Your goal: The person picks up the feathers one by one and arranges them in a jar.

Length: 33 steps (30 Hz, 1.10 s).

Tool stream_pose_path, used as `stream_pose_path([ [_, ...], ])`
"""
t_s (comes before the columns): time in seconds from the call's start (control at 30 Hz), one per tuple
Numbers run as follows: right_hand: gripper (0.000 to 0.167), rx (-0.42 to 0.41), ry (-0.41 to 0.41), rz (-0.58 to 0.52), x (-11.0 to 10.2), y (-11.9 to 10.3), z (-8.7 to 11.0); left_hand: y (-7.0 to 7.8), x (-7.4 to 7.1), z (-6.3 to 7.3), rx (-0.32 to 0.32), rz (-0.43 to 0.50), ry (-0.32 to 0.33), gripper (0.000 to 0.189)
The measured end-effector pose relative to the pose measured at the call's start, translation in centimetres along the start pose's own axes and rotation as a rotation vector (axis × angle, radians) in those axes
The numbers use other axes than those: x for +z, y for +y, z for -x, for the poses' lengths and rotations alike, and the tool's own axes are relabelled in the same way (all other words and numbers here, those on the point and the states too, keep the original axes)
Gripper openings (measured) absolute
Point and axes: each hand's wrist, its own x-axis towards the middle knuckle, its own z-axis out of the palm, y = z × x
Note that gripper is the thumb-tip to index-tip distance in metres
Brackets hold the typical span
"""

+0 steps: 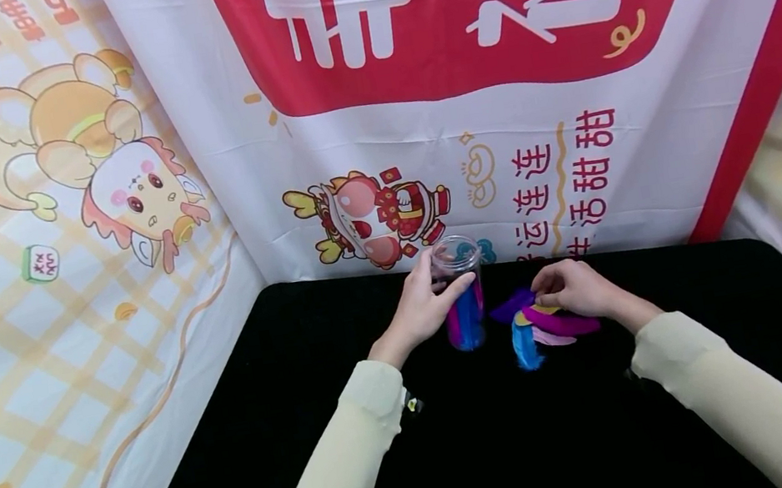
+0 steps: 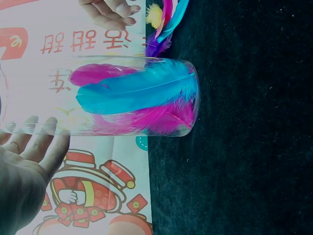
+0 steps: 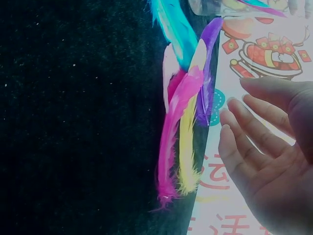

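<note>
My left hand [image 1: 419, 309] grips a clear jar [image 1: 468, 260] around its upper part, thumb on the near side. The jar stands upright on the black table with its open mouth upward. Inside it are blue and magenta feathers [image 2: 134, 93]. To the right of the jar lies a loose pile of feathers: a blue one [image 1: 525, 347], a magenta one [image 3: 178, 110], a yellow one [image 3: 187, 156], a purple one [image 3: 208, 73] and a pale pink one [image 1: 553, 337]. Right over the pile hovers my right hand [image 1: 574, 289], its fingers loosely bent and holding nothing.
Beneath everything is a black cloth-covered table [image 1: 512, 445]. Close behind its far edge hangs a white and red printed banner [image 1: 374, 132]. A patterned cloth wall [image 1: 72, 342] rises along the left side.
</note>
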Motion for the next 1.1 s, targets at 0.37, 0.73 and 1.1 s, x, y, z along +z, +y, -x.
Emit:
stream_pose_path([
  [0.37, 0.027, 0.014, -0.037, 0.038, 0.5, 0.8, -0.1, -0.1, 0.0, -0.1, 0.009, -0.003, -0.003, 0.077],
  [0.73, 0.028, 0.014, -0.066, 0.071, 1.0, 1.7, -0.2, 0.0, 0.1, -0.1, 0.007, -0.008, 0.003, 0.074],
  [1.1, 0.029, 0.039, -0.086, 0.087, 1.7, 1.9, -0.5, 0.1, 0.0, 0.0, 0.006, -0.006, 0.005, 0.074],
])
